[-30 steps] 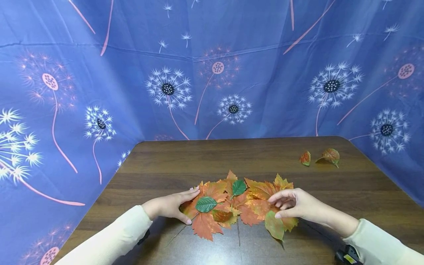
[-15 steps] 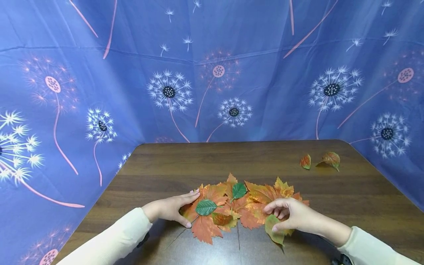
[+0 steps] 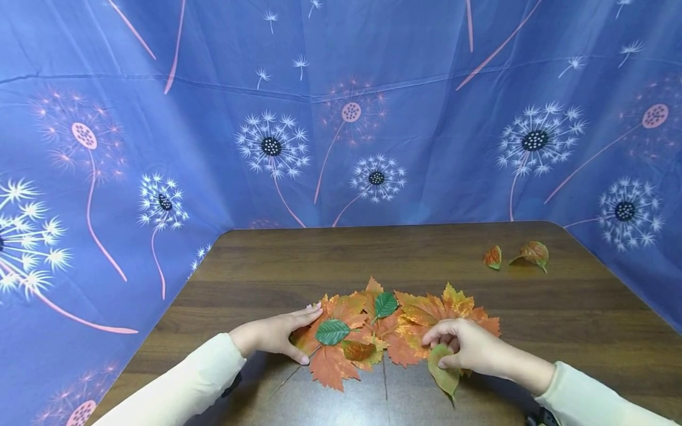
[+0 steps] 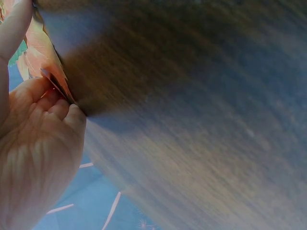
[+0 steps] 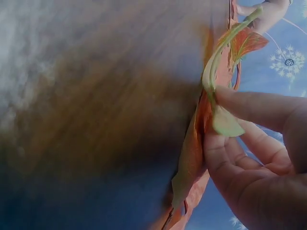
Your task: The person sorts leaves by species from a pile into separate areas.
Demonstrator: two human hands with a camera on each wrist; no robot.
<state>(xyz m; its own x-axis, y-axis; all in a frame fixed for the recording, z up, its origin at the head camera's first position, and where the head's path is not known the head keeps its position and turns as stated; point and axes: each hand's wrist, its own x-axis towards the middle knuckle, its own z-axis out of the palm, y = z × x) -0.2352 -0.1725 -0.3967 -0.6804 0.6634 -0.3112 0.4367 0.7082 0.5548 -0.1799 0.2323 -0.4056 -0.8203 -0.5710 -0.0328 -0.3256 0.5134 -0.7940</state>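
From my feed: one yellow-green leaf [image 3: 443, 381], at the near edge of the leaf row's right part, its stem end pointing toward the person. One right hand [image 3: 474, 350] on it, thumb and curled fingers pinching it. One left hand [image 3: 276, 336], fingers extended and thumb spread apart, no clamp, touching the row's left end. The row of orange leaves [image 3: 331, 365] is one continuous pile; overlap is too heavy, can't count those. On the pile: two dark green leaves [image 3: 333, 332], one left, one near the middle, plus one red-brown leaf [image 3: 356, 351] just beside the left green one. Two bare stems [image 3: 385, 378] stick out on the near side, one left, one middle. Well apart, far right: two loose leaves [image 3: 534, 254], near each other. One brown wood table [image 3: 256, 254] under everything, two pale sleeves [image 3: 181, 378], blue cloth [image 3: 330, 59] behind, five whole dark-centred dandelions printed on it.
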